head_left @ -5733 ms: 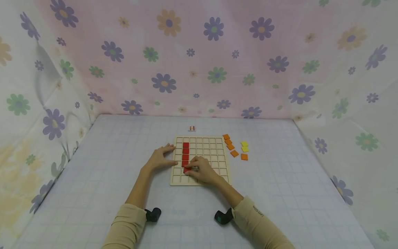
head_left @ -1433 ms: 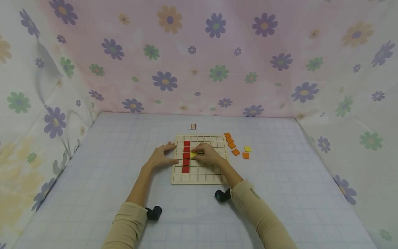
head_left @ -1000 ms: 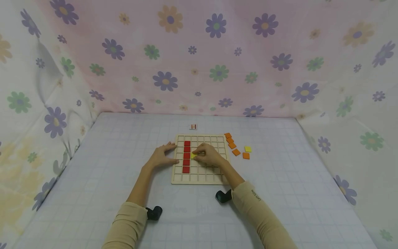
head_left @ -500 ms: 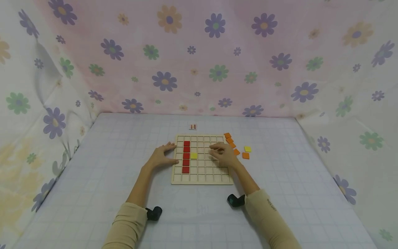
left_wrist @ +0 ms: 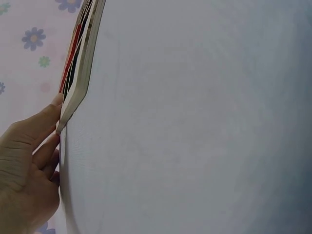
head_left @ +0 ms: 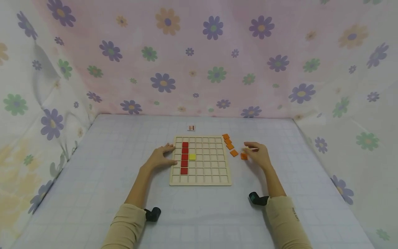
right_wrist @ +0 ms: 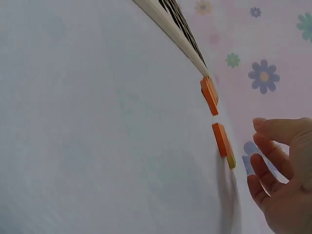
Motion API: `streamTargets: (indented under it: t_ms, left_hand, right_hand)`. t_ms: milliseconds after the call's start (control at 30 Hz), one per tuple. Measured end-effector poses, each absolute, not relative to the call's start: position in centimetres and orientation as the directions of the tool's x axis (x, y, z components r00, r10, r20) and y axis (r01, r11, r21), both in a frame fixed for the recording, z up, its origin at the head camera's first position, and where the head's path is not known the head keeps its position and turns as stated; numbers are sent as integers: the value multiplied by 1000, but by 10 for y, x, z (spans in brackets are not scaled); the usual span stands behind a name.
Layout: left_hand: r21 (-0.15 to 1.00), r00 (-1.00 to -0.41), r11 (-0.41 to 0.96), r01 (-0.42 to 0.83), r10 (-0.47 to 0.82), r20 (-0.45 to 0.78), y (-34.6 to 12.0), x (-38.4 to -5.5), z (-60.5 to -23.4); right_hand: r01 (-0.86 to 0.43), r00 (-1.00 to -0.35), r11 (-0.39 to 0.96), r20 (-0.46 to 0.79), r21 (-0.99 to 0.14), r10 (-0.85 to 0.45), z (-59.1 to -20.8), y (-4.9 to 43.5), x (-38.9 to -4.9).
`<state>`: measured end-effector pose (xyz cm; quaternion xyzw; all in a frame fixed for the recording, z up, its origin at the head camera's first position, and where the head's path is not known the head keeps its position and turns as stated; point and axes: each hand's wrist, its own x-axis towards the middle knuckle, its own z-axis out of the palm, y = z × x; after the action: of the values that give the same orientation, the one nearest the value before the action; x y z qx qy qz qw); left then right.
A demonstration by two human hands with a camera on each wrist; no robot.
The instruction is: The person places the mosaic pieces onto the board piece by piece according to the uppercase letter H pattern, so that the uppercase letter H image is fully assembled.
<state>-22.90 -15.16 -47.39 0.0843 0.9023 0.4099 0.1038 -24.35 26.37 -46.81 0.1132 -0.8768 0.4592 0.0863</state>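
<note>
A wooden grid board (head_left: 200,184) lies on the table, with a column of several red tiles (head_left: 185,157) on its left side. One yellow tile (head_left: 192,157) sits in a square just right of the column's middle. My left hand (head_left: 159,157) touches the board's left edge, its thumb and fingers spread apart. Right of the board, my right hand (head_left: 260,154) hovers with parted fingers and nothing between them. Its fingertips are right by an orange tile (head_left: 244,156). Another yellow tile (right_wrist: 231,161) shows behind that orange one in the right wrist view; the hand hides it in the head view.
Several more orange tiles (head_left: 229,146) lie along the board's upper right edge. A small printed card (head_left: 191,128) lies beyond the board. Flower-patterned cloth (head_left: 199,62) hangs behind the table and at both sides. Black wrist cameras (head_left: 258,199) are worn on both arms.
Earlier, my right hand completes the red column and puts a yellow tile beside it. It has since let go and moved right, to the loose tiles. My left hand stays at the board's edge.
</note>
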Motion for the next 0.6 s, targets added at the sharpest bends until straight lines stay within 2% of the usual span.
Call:
streamTargets:
  t_ms: [233, 600]
  left_hand:
    - [753, -959, 651, 93, 261, -107, -152, -229, -475]
    - [756, -961, 646, 107, 262, -89, -153, -231, -479]
  right_hand:
    - [-218, -974, 606, 212, -765, -82, -483, 290, -251]
    - [-130, -989, 643, 56, -754, -135, -485, 286, -255]
